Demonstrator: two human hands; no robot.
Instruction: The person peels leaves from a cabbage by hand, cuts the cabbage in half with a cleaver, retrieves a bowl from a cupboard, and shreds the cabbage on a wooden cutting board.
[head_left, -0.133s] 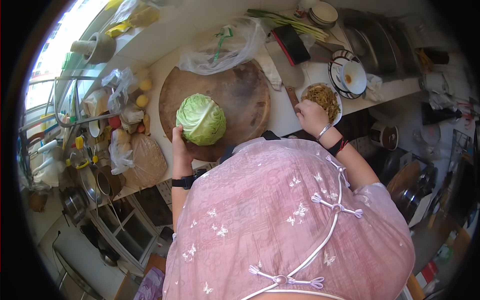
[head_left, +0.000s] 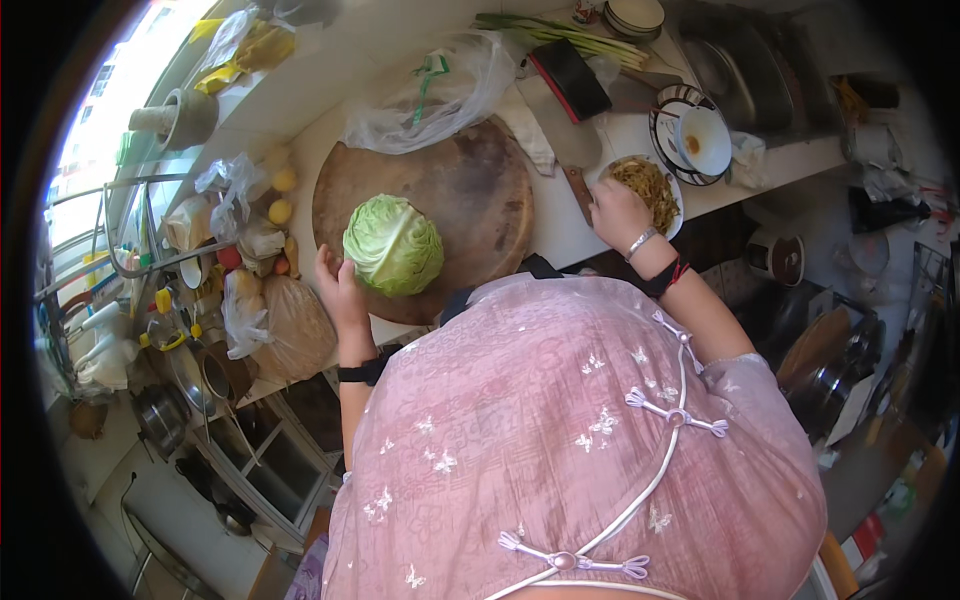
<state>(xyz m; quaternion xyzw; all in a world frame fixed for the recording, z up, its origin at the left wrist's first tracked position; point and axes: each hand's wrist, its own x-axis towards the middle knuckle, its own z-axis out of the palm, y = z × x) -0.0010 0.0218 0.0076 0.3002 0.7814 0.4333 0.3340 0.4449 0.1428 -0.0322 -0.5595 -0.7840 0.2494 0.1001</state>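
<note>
A round green cabbage (head_left: 392, 245) rests on the near left part of a round wooden chopping board (head_left: 485, 205). Just left of the cabbage is my left hand (head_left: 343, 292), its fingers apart and nothing in it; a narrow gap seems to separate it from the leaves. My right hand (head_left: 618, 213) is closed at the end of the wooden handle of a cleaver (head_left: 566, 130), which lies on the counter right of the board. My fingertips are partly hidden there. Beside that hand, a plate (head_left: 676, 226) holds brownish shredded food (head_left: 645, 185).
A clear plastic bag (head_left: 400, 110) overlaps the board's far edge. A black case with a red edge (head_left: 572, 80) lies by the cleaver blade. Stacked dishes (head_left: 702, 142), spring onions (head_left: 560, 35) and a sink (head_left: 735, 80) are farther right. Bagged food (head_left: 295, 330) crowds the left.
My left hand has come away from the cabbage's side, and its fingers have spread. My right hand stays at the cleaver handle. The whole view has shifted slightly.
</note>
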